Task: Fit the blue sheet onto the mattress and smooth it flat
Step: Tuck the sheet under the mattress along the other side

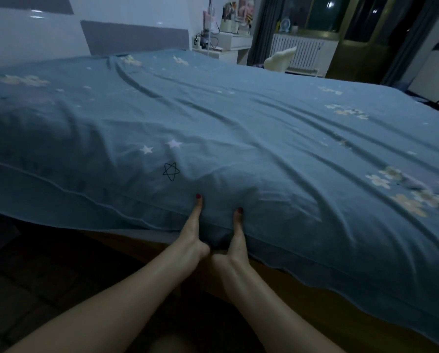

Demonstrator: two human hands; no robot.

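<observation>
Both hands [213, 240] seemingly grip blue sheet [238, 128]; unlabelled.

The head camera looked forward and down from the bed's near corner. It sat close above both forearms, facing the headboard [134, 36].

left hand [195, 238], right hand [235, 247], side by side, thumbs up
</observation>
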